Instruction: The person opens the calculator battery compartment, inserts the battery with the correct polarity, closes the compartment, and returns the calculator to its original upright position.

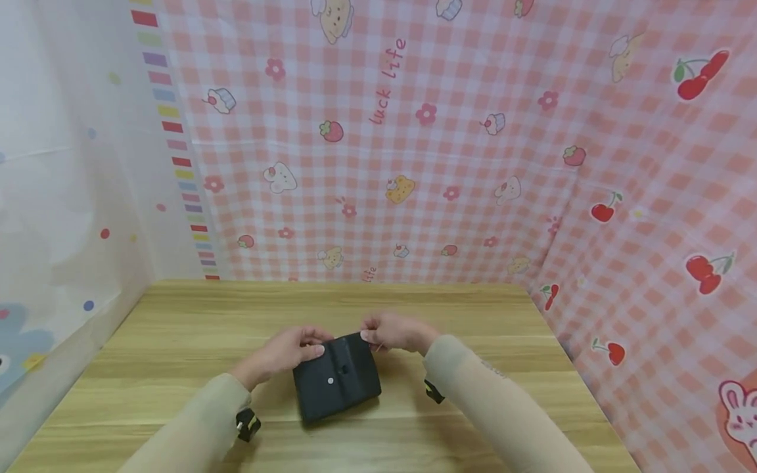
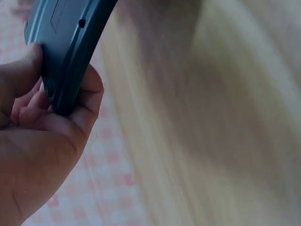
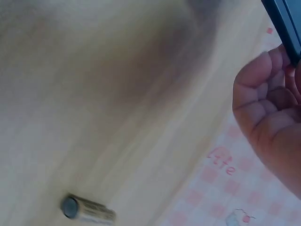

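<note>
A flat black device (image 1: pixel 337 380) with a small silver dot and a ridge across its face is held tilted above the table. My left hand (image 1: pixel 290 351) grips its far left edge, thumb on the upper face. In the left wrist view, fingers curl behind the device (image 2: pixel 66 52), which shows a thin rectangular outline and a small hole. My right hand (image 1: pixel 399 332) pinches the far right corner between thumb and fingers. The right wrist view shows only a corner of the device (image 3: pixel 287 26) above the right hand (image 3: pixel 273 103). What kind of device it is, I cannot tell.
A cylindrical battery (image 3: pixel 89 209) lies on the wooden table (image 1: pixel 195 341), visible in the right wrist view. Pink checked cloth (image 1: pixel 367 217) hangs behind the table and along the right. A white sheet (image 1: pixel 65 164) hangs on the left.
</note>
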Available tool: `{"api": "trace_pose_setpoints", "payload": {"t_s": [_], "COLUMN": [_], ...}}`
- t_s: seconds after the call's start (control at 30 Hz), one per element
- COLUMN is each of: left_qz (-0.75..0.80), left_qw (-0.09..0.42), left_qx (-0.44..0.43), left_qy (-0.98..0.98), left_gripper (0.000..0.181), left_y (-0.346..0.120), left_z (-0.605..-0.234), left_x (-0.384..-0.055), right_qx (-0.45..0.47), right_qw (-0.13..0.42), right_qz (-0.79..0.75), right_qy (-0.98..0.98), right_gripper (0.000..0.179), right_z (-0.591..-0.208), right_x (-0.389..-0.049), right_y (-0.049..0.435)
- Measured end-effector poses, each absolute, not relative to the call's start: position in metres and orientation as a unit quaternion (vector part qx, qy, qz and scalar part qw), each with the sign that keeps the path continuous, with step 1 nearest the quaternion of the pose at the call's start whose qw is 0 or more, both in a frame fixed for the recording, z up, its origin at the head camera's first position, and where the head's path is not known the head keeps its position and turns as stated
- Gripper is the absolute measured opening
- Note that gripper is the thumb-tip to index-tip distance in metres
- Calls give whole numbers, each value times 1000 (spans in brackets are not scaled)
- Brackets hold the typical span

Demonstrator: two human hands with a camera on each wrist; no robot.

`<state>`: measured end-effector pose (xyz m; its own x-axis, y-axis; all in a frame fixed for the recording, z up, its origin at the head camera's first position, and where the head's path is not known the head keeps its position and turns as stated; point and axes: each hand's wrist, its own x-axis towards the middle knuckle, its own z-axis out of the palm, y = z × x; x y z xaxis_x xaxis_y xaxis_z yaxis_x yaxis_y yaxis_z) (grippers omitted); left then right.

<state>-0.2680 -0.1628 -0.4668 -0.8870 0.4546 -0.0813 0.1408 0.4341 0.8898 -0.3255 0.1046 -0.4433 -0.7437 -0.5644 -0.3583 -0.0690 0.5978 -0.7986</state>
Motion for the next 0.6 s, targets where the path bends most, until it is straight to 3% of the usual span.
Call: {"api": "trace_pose_setpoints", "payload": {"t_s": [0.4,0.6], "left_qz": [446,425], "left_qw": [180,153], "left_qx": [149,106], "left_qy": [864,886], "left_gripper": [24,26], "left_y": [-159,-150], "left_z": [-469,-473], "left_x": [-302,-310], "right_qx": [-129,-94], "right_qw": [295,290], "right_qz": [-439,-440], "right_qy": [839,845], "right_gripper": [32,29], "right_z": [-472,-480], "right_x": [-324,-325], "right_y": [109,108]}}
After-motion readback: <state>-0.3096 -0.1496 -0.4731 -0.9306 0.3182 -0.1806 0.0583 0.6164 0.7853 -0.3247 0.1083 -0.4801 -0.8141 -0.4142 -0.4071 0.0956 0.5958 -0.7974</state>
